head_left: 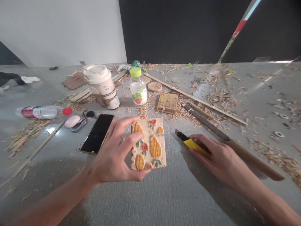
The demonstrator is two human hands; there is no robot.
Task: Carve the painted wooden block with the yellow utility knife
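Note:
My left hand (115,153) is closed around the left side of a carved wooden tile (148,155), thumb at its near edge and fingers over its far and left parts. Raised orange, red and green fruit-like shapes cover the pale face of the tile. To the right, my right hand (213,150) grips a yellow and black utility knife (194,146), its dark tip pointing left and away from me. A gap of bare grey surface separates the knife from the tile. A black phone (97,133) lies just left of my left hand.
Behind the tile stand a lidded paper cup (104,89), a green-capped bottle (138,91) and a patterned wooden block (167,103). A long wooden-handled blade (211,127) lies at the right. A red-capped bottle (44,112) rests on the left. Wood shavings (209,83) are scattered widely.

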